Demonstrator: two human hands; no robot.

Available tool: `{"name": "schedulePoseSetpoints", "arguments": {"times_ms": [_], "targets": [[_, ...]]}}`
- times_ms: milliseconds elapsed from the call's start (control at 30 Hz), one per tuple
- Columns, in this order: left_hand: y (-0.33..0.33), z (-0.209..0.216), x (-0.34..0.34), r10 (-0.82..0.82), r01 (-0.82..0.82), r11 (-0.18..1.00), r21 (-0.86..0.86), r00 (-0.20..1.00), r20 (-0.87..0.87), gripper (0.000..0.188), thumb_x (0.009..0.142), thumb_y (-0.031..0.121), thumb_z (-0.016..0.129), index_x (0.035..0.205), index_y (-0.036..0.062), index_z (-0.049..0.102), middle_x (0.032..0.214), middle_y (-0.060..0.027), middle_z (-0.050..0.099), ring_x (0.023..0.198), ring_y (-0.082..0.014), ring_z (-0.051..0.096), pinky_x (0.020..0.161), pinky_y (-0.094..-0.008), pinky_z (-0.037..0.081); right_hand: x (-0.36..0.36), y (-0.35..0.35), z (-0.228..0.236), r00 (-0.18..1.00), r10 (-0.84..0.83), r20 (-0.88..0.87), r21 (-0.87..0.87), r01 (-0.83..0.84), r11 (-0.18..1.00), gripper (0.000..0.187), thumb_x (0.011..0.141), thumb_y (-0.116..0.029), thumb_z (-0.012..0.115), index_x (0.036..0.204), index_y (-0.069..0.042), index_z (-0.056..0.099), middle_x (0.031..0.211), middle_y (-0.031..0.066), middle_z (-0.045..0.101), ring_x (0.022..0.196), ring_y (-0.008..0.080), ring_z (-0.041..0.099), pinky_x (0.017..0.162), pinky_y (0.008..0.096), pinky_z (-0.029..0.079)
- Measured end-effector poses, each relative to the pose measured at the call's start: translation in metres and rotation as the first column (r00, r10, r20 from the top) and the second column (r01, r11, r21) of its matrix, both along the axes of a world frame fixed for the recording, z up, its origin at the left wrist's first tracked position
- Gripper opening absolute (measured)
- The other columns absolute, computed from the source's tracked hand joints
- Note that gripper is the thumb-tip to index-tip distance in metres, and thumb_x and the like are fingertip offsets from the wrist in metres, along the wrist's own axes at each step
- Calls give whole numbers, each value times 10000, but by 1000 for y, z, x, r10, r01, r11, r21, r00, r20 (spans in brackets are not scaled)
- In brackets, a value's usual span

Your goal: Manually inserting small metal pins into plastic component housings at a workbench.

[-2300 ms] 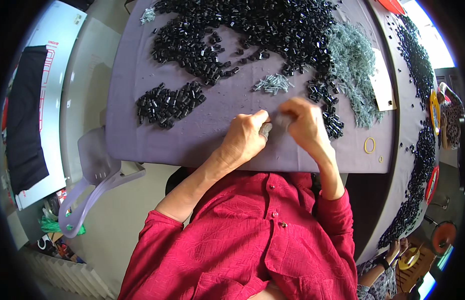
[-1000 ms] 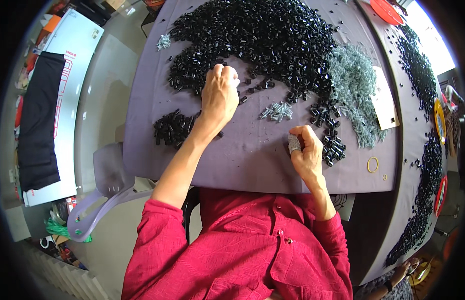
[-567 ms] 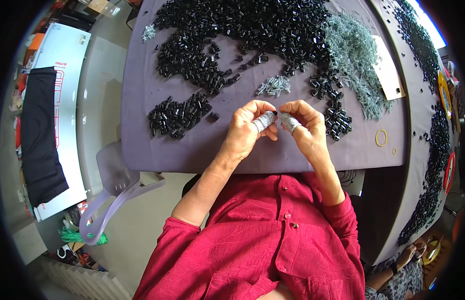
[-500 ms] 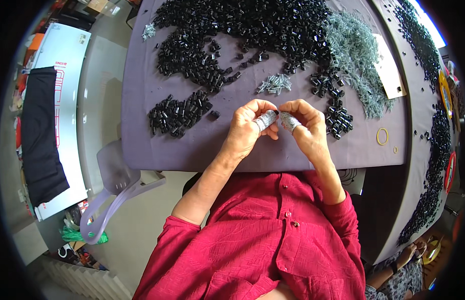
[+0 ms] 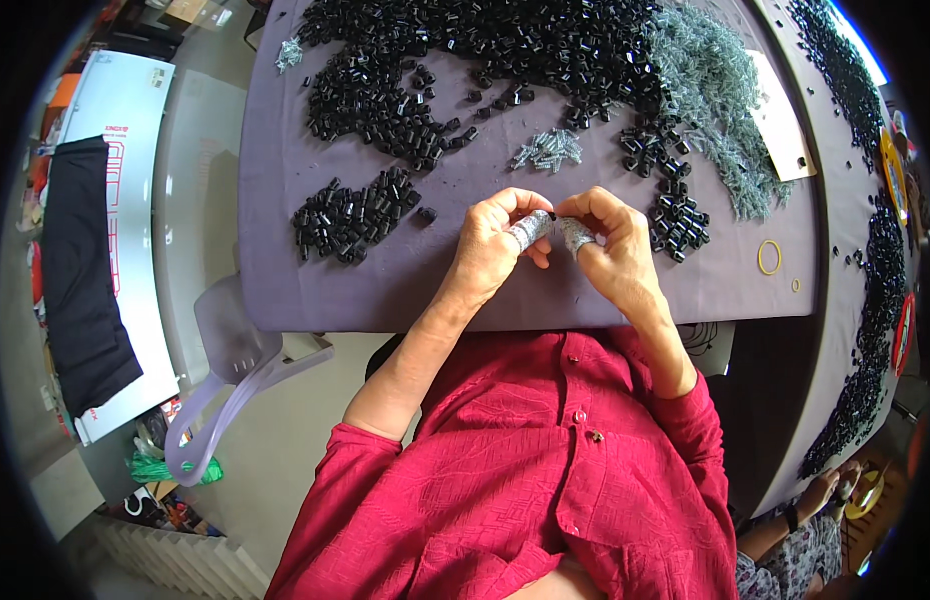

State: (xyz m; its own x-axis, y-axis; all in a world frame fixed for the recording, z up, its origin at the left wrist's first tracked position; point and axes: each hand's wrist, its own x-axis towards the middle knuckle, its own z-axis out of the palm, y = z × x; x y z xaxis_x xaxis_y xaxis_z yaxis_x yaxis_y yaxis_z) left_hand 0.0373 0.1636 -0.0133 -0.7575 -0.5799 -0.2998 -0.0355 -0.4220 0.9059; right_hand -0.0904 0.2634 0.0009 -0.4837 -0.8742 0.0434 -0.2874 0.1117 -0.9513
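Note:
My left hand (image 5: 485, 245) and my right hand (image 5: 620, 245) meet fingertip to fingertip above the near part of the table. Both thumbs are wrapped in silvery tape. A small black piece (image 5: 551, 214) shows in the left pinch. The right thumb and forefinger are pressed together beside it; whatever they hold is hidden. Just beyond my hands lies a small heap of thin clear pieces (image 5: 548, 151). Short black tube-like pieces form one pile (image 5: 355, 215) on the left and another (image 5: 680, 220) on the right.
A large mass of black pieces (image 5: 485, 30) covers the far tabletop, with a bigger heap of clear pieces (image 5: 720, 110) beside it. Yellow rubber bands (image 5: 770, 257) and a white card (image 5: 783, 130) lie right. A lilac chair (image 5: 230, 330) stands left; another person's hands (image 5: 830, 487) show lower right.
The whole view has shifted slightly. My hands stay fingertip to fingertip, with the right fingers tilted a little differently around the small black piece. The piles look unchanged.

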Motion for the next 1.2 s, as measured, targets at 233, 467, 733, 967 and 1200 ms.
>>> {"name": "schedulePoseSetpoints", "arguments": {"times_ms": [233, 467, 733, 967, 1200], "targets": [[-2, 0, 3, -51, 66, 986, -152, 993, 102, 117, 851, -47, 541, 952, -26, 595, 773, -64, 615, 589, -92, 583, 512, -235, 506, -2, -2, 11, 956, 101, -274, 13, -101, 995, 307, 600, 119, 503, 863, 4, 611, 713, 106, 570, 647, 234, 567, 592, 308, 442], [3, 2, 1, -69, 109, 957, -267, 986, 154, 199, 821, -94, 525, 973, -14, 626, 764, -49, 627, 596, -88, 574, 518, -233, 495, -3, -3, 19, 983, 144, -115, 86, -134, 987, 311, 579, 117, 501, 862, 9, 569, 793, 175, 632, 761, 326, 632, 661, 353, 493], [1, 2, 1, -56, 76, 978, -195, 993, 106, 181, 834, -72, 524, 968, -7, 628, 760, -44, 626, 580, -83, 574, 509, -229, 501, -4, -1, 2, 995, 82, 53, 96, -87, 992, 237, 692, 147, 568, 875, -3, 563, 789, 75, 647, 743, 140, 631, 659, 257, 486], [3, -1, -3, -79, 100, 977, -188, 990, 116, 117, 850, -23, 545, 944, -17, 615, 743, -47, 615, 585, -83, 581, 498, -231, 504, -20, 5, 8, 970, 161, -182, 84, -148, 985, 247, 662, 123, 570, 877, 4, 589, 778, 132, 634, 697, 234, 646, 610, 305, 505], [2, -4, -3, -18, 21, 994, -109, 999, 29, 82, 864, 6, 562, 931, -23, 598, 708, -42, 593, 575, -86, 578, 505, -236, 509, -83, 1, 11, 635, 119, -763, 181, 34, 983, 295, 661, 65, 552, 910, -51, 656, 806, 114, 513, 834, 291, 547, 725, 375, 458]]}}
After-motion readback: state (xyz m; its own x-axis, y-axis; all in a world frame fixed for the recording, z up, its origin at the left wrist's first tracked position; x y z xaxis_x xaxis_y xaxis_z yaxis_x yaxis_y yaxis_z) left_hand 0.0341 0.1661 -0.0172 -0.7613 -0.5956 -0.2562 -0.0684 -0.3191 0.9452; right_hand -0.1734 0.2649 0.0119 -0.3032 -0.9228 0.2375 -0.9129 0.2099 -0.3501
